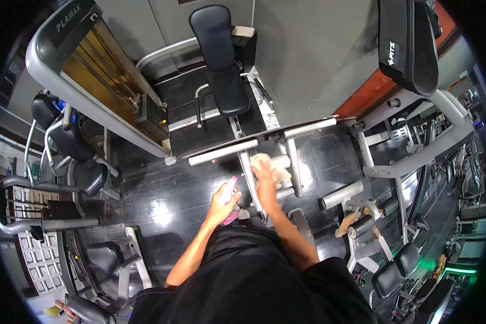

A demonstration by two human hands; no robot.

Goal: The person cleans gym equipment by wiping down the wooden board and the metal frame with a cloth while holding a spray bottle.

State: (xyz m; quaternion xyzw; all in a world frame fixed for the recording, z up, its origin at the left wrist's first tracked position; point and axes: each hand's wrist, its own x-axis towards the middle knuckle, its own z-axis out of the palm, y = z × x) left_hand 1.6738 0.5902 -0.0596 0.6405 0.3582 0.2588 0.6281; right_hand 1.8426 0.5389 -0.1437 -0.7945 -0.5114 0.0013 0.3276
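Note:
My left hand (pixel 220 206) is closed around a pink-and-white spray bottle (pixel 231 186), held upright in front of my body. Pink shows at its top, and again below my fingers at its lower part. My right hand (pixel 264 182) holds a pale cream cloth (pixel 280 173) against the end of a light grey tube on the machine frame (pixel 292 162). Slight motion blur softens this hand, and its fingertips are partly lost in the cloth.
A padded black seat (pixel 226 89) stands beyond the frame. To the left rises a weight-stack machine (pixel 81 81). Another bench with grey rollers (pixel 343 195) is at right. A large black pad (pixel 407 54) juts in at upper right. Dark floor (pixel 162 197) shines between machines.

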